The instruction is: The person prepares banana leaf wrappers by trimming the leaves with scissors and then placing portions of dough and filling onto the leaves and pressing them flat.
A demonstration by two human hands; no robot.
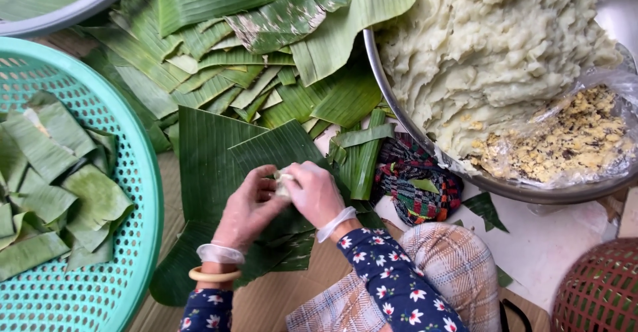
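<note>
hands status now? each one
Left hand: closed around the pale dough lump, gloved.
Right hand: closed on the same dough lump, gloved, above the banana leaf.

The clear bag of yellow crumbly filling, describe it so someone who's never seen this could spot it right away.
Start at the big metal bowl at upper right, heaped with pale mashed dough. At the bowl's right edge, against the dough, lies the clear plastic bag. It alone holds yellow crumbs with dark specks; everything else in the bowl is smooth off-white.
</note>
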